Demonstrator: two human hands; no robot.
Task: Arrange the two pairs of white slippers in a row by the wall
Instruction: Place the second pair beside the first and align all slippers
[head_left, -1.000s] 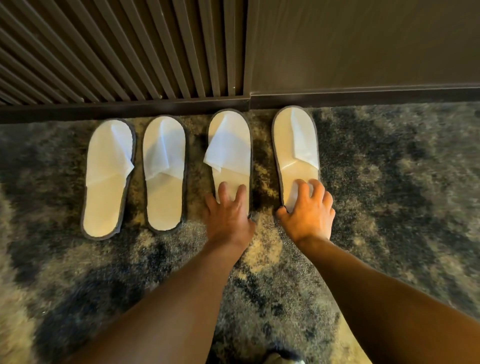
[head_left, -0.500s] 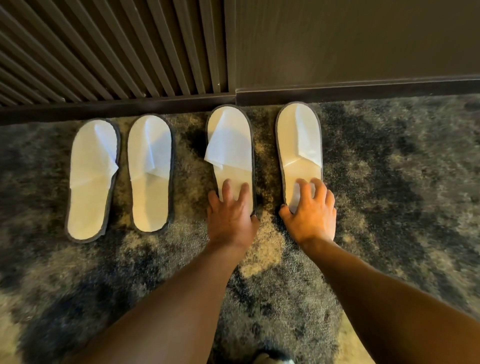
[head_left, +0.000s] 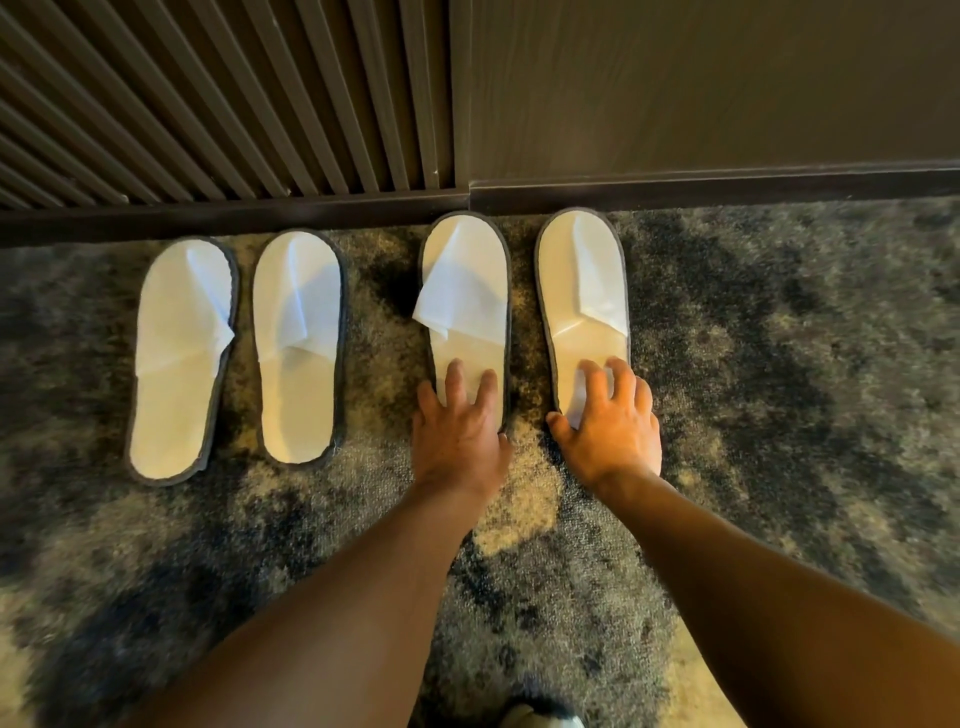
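Observation:
Four flat white slippers with dark edging lie side by side on the carpet, toes toward the wall. The left pair, the first slipper (head_left: 176, 374) and the second slipper (head_left: 298, 374), lies untouched a little short of the skirting. My left hand (head_left: 460, 431) rests on the heel of the third slipper (head_left: 467, 270), fingers spread flat. On the heel of the fourth slipper (head_left: 576, 280) my right hand (head_left: 610, 431) lies the same way. The toes of this right pair touch the skirting board (head_left: 675, 195).
A dark slatted panel (head_left: 208, 104) covers the wall on the left, a plain dark panel (head_left: 701, 83) the right. Mottled grey and beige carpet (head_left: 779, 364) stretches to both sides. The tip of a shoe (head_left: 540, 719) shows at the bottom edge.
Both hands have stayed on the heels of the right pair, which has slid slightly forward against the skirting. The left pair has not moved; the view has shifted a little.

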